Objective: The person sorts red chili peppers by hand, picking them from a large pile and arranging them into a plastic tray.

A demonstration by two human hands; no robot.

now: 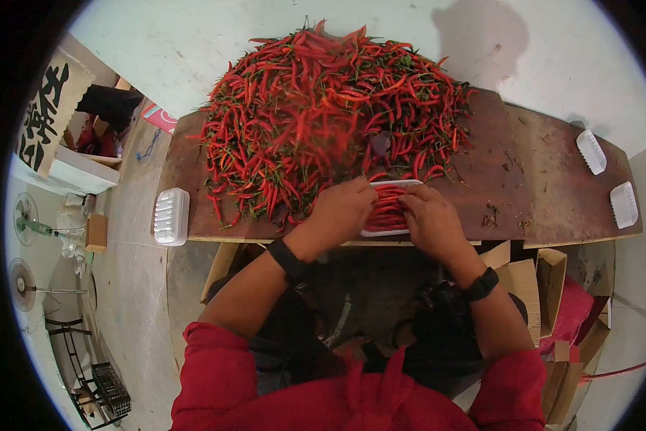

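A white foam tray [367,233] sits at the table's front edge, with red chili peppers [389,209] laid side by side in it. My left hand [342,208] is at the tray's left side, its fingers pinched together near the upper left corner; what they hold is hidden. At the right end of the tray, my right hand [434,219] has its fingers and thumb bent closed on the ends of the peppers. Just beyond both hands rises a large heap of loose red chilies [265,136] with green stems.
On the brown table [492,144], stacked white trays [171,217] stand at the left edge. Single white trays [592,152] lie at the far right. Cardboard boxes [520,287] are below the table on the right. Fans [22,284] stand at the left.
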